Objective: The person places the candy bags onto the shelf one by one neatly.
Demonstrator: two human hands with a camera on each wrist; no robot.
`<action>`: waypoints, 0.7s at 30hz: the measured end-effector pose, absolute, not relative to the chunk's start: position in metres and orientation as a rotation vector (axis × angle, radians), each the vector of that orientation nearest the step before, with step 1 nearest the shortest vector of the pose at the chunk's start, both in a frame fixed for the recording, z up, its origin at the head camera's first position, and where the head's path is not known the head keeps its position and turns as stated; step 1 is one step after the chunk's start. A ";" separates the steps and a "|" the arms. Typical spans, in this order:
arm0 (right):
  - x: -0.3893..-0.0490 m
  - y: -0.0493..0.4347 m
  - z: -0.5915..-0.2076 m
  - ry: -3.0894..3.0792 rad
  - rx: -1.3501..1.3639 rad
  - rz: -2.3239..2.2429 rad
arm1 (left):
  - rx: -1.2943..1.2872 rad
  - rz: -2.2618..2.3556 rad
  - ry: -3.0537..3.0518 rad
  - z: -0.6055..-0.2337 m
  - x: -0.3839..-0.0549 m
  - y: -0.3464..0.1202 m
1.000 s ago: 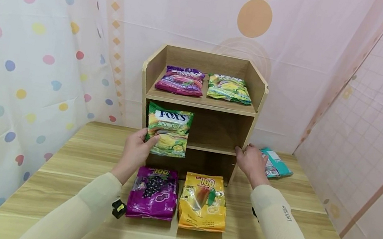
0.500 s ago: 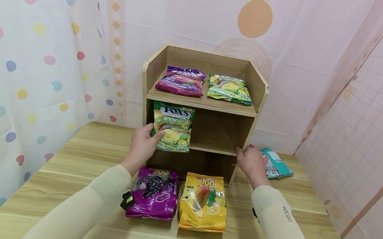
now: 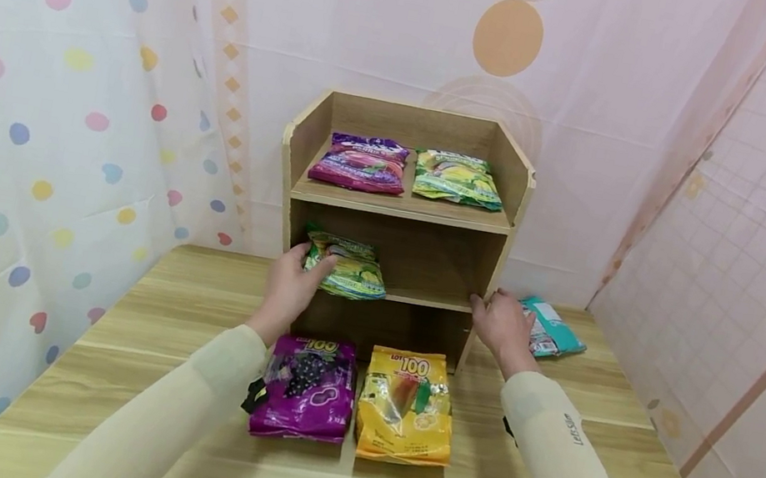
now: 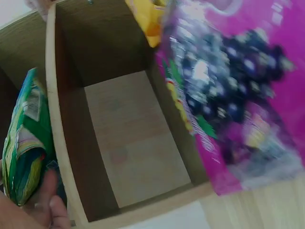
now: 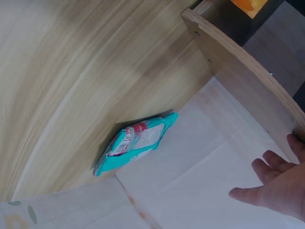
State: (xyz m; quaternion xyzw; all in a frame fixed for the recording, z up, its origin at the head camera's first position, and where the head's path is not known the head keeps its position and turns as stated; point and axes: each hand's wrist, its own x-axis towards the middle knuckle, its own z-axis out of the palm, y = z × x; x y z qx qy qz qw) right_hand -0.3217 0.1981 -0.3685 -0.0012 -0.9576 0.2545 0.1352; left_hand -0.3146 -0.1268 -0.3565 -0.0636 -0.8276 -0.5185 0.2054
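My left hand [image 3: 289,289] pinches the left edge of a green Fox's candy bag [image 3: 351,270], thumb on top, at the left part of the shelf unit's middle level. The bag lies tilted back, with its front edge by the shelf lip. In the left wrist view, the same candy bag [image 4: 29,143] stands beyond the board, with fingers [image 4: 45,202] at its end. My right hand [image 3: 504,325] touches the right side panel of the wooden shelf unit [image 3: 402,213]. Its fingers look loosely spread in the right wrist view and hold nothing.
On the top level lie a purple candy bag [image 3: 361,163] and a green-yellow one [image 3: 459,179]. A purple Lot 100 bag [image 3: 310,404] and a yellow one [image 3: 406,420] lie before the unit. Right of it, a teal bag [image 3: 553,331] lies on the table [image 3: 141,368].
The green candy bag, upright and facing me before, has moved right and inward with my left hand and tipped back onto the middle level. My right hand stays put.
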 end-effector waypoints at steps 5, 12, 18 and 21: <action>-0.322 0.198 -0.367 -2.778 -0.002 0.727 | -0.255 -1.220 -2.256 -0.362 -0.306 -0.129; -0.321 0.198 -0.368 -2.788 -0.015 0.743 | -0.354 -0.912 -2.184 -0.366 -0.303 -0.125; -0.321 0.197 -0.368 -2.782 -0.005 0.750 | -0.445 -0.695 -2.218 -0.368 -0.300 -0.127; -0.320 0.197 -0.369 -2.776 -0.006 0.755 | -0.501 -0.582 -2.236 -0.370 -0.298 -0.127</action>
